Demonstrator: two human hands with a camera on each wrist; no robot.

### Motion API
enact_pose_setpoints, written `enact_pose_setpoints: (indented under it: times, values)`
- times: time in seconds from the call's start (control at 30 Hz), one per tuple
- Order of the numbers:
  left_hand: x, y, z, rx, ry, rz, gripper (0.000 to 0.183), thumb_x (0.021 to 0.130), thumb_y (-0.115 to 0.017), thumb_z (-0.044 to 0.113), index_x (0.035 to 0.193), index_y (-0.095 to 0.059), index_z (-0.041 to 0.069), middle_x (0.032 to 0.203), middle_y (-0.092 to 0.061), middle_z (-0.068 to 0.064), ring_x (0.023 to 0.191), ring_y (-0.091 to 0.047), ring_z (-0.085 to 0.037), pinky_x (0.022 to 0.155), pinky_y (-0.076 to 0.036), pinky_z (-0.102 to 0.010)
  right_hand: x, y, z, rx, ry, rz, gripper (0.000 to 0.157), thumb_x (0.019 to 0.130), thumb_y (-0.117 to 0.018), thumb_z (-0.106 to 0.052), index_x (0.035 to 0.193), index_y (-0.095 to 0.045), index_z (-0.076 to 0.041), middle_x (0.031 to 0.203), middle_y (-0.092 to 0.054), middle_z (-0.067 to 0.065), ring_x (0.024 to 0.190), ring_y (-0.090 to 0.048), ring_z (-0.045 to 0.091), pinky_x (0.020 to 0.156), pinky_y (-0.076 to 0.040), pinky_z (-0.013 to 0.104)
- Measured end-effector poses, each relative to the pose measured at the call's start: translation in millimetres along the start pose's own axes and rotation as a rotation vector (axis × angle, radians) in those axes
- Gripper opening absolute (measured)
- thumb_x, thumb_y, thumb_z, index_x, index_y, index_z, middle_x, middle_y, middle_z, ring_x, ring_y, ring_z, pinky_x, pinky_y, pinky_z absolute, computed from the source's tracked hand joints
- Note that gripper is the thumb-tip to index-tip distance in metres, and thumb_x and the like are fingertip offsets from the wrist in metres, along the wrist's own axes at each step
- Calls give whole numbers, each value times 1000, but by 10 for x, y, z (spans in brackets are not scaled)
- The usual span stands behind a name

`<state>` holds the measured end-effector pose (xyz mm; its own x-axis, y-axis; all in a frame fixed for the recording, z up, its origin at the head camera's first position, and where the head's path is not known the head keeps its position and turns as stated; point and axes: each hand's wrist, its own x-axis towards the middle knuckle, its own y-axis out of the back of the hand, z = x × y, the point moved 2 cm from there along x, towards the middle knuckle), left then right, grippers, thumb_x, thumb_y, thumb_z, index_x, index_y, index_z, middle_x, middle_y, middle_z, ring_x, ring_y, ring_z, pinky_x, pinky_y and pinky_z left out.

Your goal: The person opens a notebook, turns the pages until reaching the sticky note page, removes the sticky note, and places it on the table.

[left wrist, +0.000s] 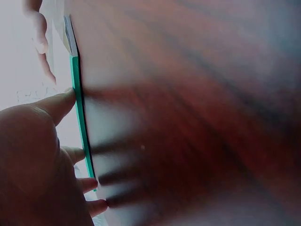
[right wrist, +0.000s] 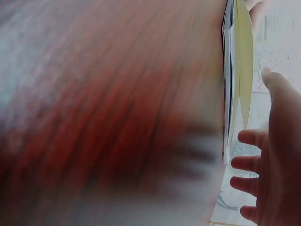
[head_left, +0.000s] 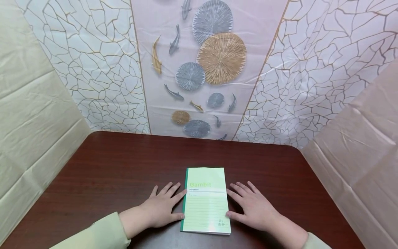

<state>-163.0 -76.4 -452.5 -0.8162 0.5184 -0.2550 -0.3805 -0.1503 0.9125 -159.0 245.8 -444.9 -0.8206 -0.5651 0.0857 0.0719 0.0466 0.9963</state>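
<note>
Gambit notebook lies closed, cover up, on the dark wood counter, its bound side toward the person's left. From where I stand, nearest come the pale green left sleeve and right sleeve. Past them, the left grip is spread and relaxed, thumb and index fingertip at the green spine, pinching nothing. The right grip is just as loose, fingers fanned beside the page edge; whether its thumb tip touches the notebook or only hangs over it, I can't tell.

To my eye, the step looks like steadying or squaring the notebook from both sides. I'd keep both palms low and press evenly, so it neither skews nor slides. The page side wants the lighter touch: the front cover bows a little off the pages there and could crease under a hard push. The spine should take firmer pressure.

Farther on, the counter runs back to a cloth backdrop printed with fish and round, rayed discs.
</note>
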Motion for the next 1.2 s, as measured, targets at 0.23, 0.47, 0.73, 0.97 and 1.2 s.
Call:
enact_pose_setpoints:
  times: [0.23,0.47,0.73,0.97,1.2]
  values:
    - [-14,23,4,5,-5,5,78,91,-51,68,157,-29,32,164,-21,-4,150,-16,-32,111,-13,-70,18,-8,-9,-12,-4,6,81,91,-41,-76,146,-51,-17,149,-48,7,139,-41,32,115,-20,57]
    - [-38,38,5,2,-5,8,77,92,-51,67,157,-29,31,163,-22,-5,150,-16,-31,111,-13,-69,29,41,-34,61,-17,20,73,95,-44,-68,145,-51,-15,148,-49,6,140,-41,31,115,-22,56]
    - [-30,95,13,5,8,14,78,92,-52,67,155,-35,24,160,-29,-7,148,-22,-34,113,-20,-64,79,117,-80,142,-28,79,65,98,-50,-57,144,-51,-12,146,-52,4,138,-43,28,116,-24,49]
    - [-40,206,38,3,61,114,72,94,-54,62,150,-45,16,152,-42,-10,141,-36,-35,110,-32,-58,127,201,-158,194,10,199,55,97,-61,-40,141,-54,-8,141,-56,6,134,-48,26,113,-31,48]
    - [-52,398,80,-25,134,250,64,95,-57,56,142,-53,13,142,-53,-9,129,-51,-32,99,-45,-54,207,243,-224,239,79,293,53,98,-59,-35,143,-51,-8,140,-56,7,131,-50,24,107,-38,50]
